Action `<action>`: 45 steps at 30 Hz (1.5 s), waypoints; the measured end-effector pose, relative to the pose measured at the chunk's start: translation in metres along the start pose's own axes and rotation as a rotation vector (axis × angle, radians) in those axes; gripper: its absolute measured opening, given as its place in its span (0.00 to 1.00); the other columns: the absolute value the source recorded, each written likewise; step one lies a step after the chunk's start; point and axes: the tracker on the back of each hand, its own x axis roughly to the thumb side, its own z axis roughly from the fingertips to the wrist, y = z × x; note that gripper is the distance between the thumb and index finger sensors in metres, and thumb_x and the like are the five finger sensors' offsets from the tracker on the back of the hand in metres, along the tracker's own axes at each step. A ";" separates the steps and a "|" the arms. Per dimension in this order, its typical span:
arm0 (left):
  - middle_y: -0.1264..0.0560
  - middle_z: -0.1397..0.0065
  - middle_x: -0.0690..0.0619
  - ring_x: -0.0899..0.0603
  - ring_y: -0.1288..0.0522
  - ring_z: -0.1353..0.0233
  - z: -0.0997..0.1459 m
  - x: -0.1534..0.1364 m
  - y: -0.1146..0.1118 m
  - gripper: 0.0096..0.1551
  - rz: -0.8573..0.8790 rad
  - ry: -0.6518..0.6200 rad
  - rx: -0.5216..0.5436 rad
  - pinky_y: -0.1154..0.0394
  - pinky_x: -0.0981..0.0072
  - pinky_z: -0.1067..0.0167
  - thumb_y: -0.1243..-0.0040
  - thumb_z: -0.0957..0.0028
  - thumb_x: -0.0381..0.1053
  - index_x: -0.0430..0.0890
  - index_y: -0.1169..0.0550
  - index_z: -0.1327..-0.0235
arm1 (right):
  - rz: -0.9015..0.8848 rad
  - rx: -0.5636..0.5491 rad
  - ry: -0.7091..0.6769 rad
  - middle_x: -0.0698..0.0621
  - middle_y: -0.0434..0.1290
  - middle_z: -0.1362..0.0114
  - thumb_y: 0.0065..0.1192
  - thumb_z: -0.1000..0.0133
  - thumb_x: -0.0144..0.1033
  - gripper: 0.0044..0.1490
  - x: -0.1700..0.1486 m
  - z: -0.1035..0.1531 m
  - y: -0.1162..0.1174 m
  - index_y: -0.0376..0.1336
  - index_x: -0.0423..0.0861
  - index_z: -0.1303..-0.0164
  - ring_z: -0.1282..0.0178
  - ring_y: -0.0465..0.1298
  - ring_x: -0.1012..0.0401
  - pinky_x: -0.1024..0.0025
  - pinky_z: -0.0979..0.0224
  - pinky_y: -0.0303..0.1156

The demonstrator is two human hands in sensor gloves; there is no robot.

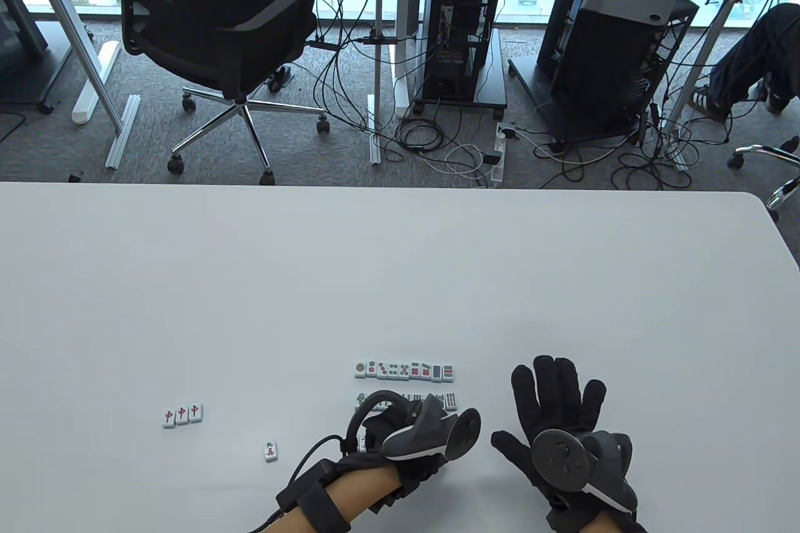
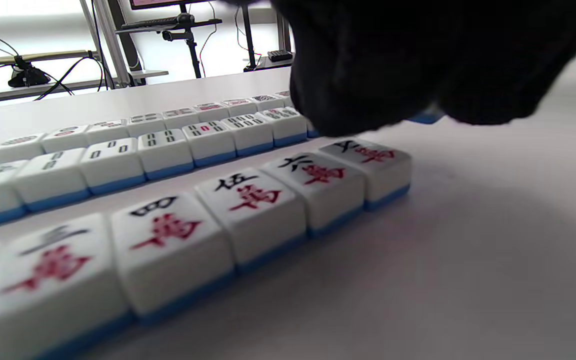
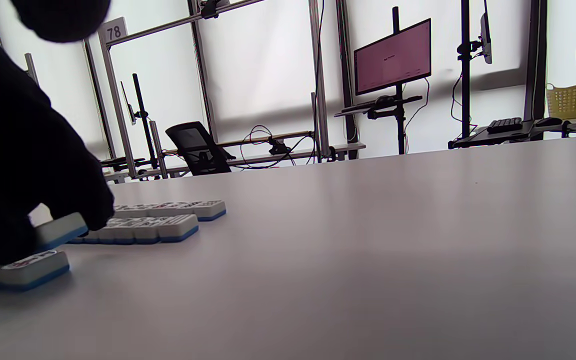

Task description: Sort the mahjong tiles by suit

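Mahjong tiles [image 1: 405,370] lie in rows at the lower centre of the table [image 1: 400,283]; in the table view the nearest row is hidden under the left hand [image 1: 406,433], though the left wrist view shows it as a character row [image 2: 248,200]. That hand's curled fingers [image 2: 368,75] pinch a blue-backed tile [image 3: 60,230], mostly covered, above the row's end. Flat on the table at lower right, the right hand [image 1: 562,420] spreads its fingers and holds nothing. Three red tiles [image 1: 182,414] and a single tile [image 1: 270,451] sit at lower left.

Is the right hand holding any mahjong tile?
No. In the table view the right hand lies flat on the table with fingers spread, apart from the tile rows.
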 end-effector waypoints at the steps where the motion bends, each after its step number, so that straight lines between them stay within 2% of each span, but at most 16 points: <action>1: 0.15 0.75 0.65 0.59 0.22 0.87 -0.001 0.001 -0.003 0.36 -0.015 -0.003 -0.004 0.21 0.66 0.81 0.29 0.70 0.65 0.43 0.17 0.54 | -0.001 0.001 -0.001 0.42 0.23 0.16 0.47 0.46 0.65 0.59 0.000 0.000 0.000 0.24 0.52 0.21 0.20 0.23 0.41 0.25 0.27 0.26; 8: 0.16 0.77 0.65 0.59 0.23 0.88 -0.002 0.007 -0.010 0.36 -0.097 -0.020 -0.018 0.21 0.66 0.81 0.29 0.70 0.65 0.43 0.17 0.53 | 0.000 0.002 -0.007 0.42 0.23 0.16 0.47 0.46 0.65 0.59 0.001 0.000 0.000 0.24 0.52 0.21 0.20 0.23 0.41 0.25 0.27 0.26; 12: 0.15 0.75 0.64 0.58 0.22 0.86 0.000 0.006 -0.009 0.38 -0.108 -0.036 -0.037 0.20 0.65 0.79 0.30 0.70 0.66 0.45 0.18 0.50 | -0.004 0.003 -0.010 0.42 0.23 0.16 0.47 0.46 0.65 0.59 0.001 0.000 0.001 0.24 0.52 0.21 0.20 0.23 0.41 0.25 0.27 0.26; 15: 0.14 0.70 0.62 0.57 0.20 0.83 0.008 -0.001 -0.005 0.39 -0.095 -0.036 -0.010 0.20 0.63 0.76 0.31 0.70 0.66 0.47 0.20 0.46 | -0.001 0.003 -0.010 0.42 0.23 0.16 0.47 0.46 0.65 0.59 0.002 0.001 0.001 0.24 0.52 0.21 0.20 0.23 0.41 0.25 0.27 0.26; 18: 0.14 0.63 0.60 0.56 0.17 0.77 0.026 -0.021 0.000 0.41 -0.110 -0.043 0.059 0.19 0.62 0.70 0.31 0.69 0.65 0.48 0.22 0.43 | 0.003 0.001 -0.011 0.42 0.23 0.16 0.47 0.46 0.65 0.59 0.002 0.001 0.000 0.24 0.52 0.21 0.20 0.23 0.41 0.25 0.27 0.26; 20: 0.13 0.63 0.60 0.56 0.17 0.77 0.042 -0.043 0.002 0.40 -0.121 -0.012 0.086 0.19 0.62 0.70 0.31 0.69 0.65 0.48 0.22 0.43 | 0.002 -0.004 -0.014 0.42 0.23 0.16 0.47 0.46 0.65 0.59 0.002 0.001 0.000 0.24 0.52 0.21 0.20 0.23 0.41 0.25 0.27 0.26; 27: 0.13 0.65 0.60 0.55 0.17 0.78 0.092 -0.127 -0.003 0.39 -0.051 0.195 0.007 0.19 0.61 0.71 0.30 0.70 0.65 0.48 0.21 0.44 | 0.014 -0.002 -0.021 0.42 0.23 0.16 0.47 0.46 0.65 0.59 0.004 0.001 0.002 0.24 0.52 0.21 0.20 0.23 0.41 0.25 0.27 0.26; 31: 0.13 0.64 0.60 0.55 0.17 0.78 0.114 -0.156 -0.017 0.41 -0.051 0.289 -0.071 0.19 0.61 0.71 0.30 0.71 0.65 0.48 0.21 0.44 | 0.020 -0.001 -0.020 0.42 0.23 0.16 0.47 0.46 0.65 0.59 0.004 0.001 0.002 0.24 0.52 0.21 0.20 0.23 0.41 0.25 0.27 0.26; 33: 0.13 0.64 0.60 0.55 0.17 0.77 0.120 -0.164 -0.028 0.41 -0.059 0.316 -0.113 0.19 0.61 0.70 0.29 0.71 0.65 0.48 0.21 0.43 | 0.024 0.000 -0.019 0.42 0.23 0.16 0.47 0.46 0.65 0.59 0.004 0.001 0.002 0.24 0.52 0.21 0.20 0.23 0.41 0.25 0.27 0.26; 38: 0.13 0.64 0.60 0.56 0.17 0.77 0.122 -0.168 -0.048 0.41 -0.090 0.357 -0.134 0.19 0.61 0.70 0.30 0.71 0.65 0.48 0.21 0.43 | 0.037 0.003 -0.021 0.42 0.23 0.16 0.47 0.46 0.65 0.59 0.005 0.002 0.002 0.24 0.51 0.21 0.20 0.23 0.41 0.25 0.27 0.27; 45: 0.14 0.65 0.61 0.56 0.17 0.78 0.114 -0.166 -0.054 0.37 -0.076 0.351 -0.179 0.19 0.61 0.71 0.30 0.68 0.61 0.44 0.20 0.47 | 0.038 -0.001 -0.022 0.42 0.23 0.16 0.47 0.46 0.65 0.59 0.006 0.002 0.002 0.24 0.52 0.22 0.20 0.23 0.41 0.24 0.27 0.27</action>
